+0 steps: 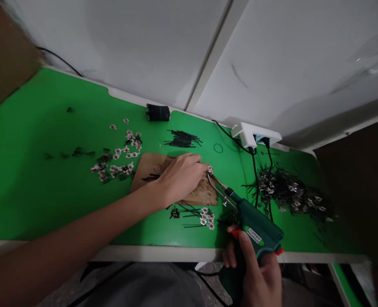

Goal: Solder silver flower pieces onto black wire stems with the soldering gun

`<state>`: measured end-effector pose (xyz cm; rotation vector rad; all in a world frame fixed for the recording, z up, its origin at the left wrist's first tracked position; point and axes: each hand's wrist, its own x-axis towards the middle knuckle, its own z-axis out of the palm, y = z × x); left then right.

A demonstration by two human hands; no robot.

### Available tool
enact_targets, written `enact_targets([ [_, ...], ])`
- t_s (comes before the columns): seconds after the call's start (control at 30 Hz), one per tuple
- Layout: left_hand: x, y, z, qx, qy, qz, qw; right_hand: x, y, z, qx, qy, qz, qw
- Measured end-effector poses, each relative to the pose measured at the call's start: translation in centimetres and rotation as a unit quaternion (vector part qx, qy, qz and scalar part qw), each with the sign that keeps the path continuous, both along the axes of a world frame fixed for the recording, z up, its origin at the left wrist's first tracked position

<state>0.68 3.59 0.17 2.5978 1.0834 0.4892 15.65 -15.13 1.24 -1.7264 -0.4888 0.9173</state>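
Note:
My right hand [256,268] grips a green hot glue gun [256,230] with a finger on its red trigger. The gun's metal nozzle points up-left to a small white flower [210,169]. My left hand [181,177] rests on a brown cardboard sheet [202,194], fingers pinched together on that flower at the nozzle tip. A few finished white flowers on black stems [206,217] lie just in front of the cardboard.
Loose white flowers [121,160] lie scattered left of the cardboard on the green table [32,170]. Black stems [182,138] and a black bundle [157,112] lie behind. A white power strip [254,134] with cables sits at back right, by a large tangled pile [288,192].

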Motion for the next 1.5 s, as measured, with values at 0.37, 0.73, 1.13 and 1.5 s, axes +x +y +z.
enact_targets([
  [0.37, -0.1, -0.1, 0.2, -0.003, -0.005, -0.013, 1.0, -0.2, -0.2, -0.2, 0.008, -0.003, -0.011, 1.0],
  [0.73, -0.2, -0.2, 0.3, -0.023, -0.011, -0.01, 1.0, -1.4, -0.3, -0.4, 0.054, -0.027, -0.038, 0.997],
  [1.13, -0.7, -0.9, 0.5, 0.007, -0.042, 0.0, 0.999, -2.5, 0.0, -0.9, 0.149, -0.03, -0.086, 0.985],
  [1.5, -3.1, -1.7, 3.3, -0.116, 0.037, -0.112, 0.986, -2.5, -0.5, -1.1, 0.143, -0.044, -0.065, 0.987],
])
